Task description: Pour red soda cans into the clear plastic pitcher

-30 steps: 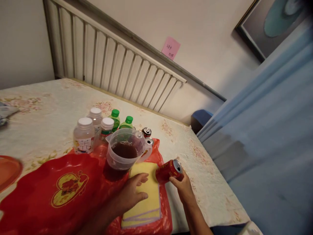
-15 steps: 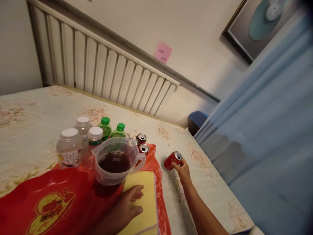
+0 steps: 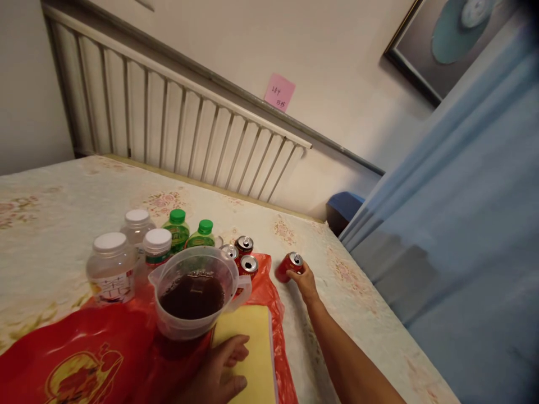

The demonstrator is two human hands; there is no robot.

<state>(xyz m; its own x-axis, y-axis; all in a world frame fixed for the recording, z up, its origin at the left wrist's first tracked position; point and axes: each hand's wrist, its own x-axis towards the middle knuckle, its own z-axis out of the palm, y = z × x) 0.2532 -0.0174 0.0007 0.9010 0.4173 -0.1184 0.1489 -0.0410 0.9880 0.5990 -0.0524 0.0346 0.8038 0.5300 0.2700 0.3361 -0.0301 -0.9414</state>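
Observation:
My right hand [image 3: 304,281] is wrapped round a red soda can [image 3: 286,268], tilted a little, over the bed cover to the right of the red plastic sheet. The top of the can faces me. My left hand [image 3: 229,367] hovers over a folded yellow cloth [image 3: 252,328], fingers loosely curled and apart, holding nothing. Just beyond it stands a clear plastic measuring jug [image 3: 191,331] with dark brown liquid inside. Behind the jug's handle, several opened soda cans [image 3: 248,265] are grouped at the edge of the red plastic sheet [image 3: 280,342].
A red tray [image 3: 84,336] with a gold heart design lies at the left. Clear jars with white lids [image 3: 112,275] and green-capped bottles [image 3: 177,231] stand behind the jug. Beyond the flowered cover [image 3: 236,216] are a slatted white headboard [image 3: 177,112] and a blue curtain [image 3: 455,224].
My right hand has moved the soda can left and slightly away from me, toward the grouped cans. My left hand stays nearly where it was. The view has shifted slightly.

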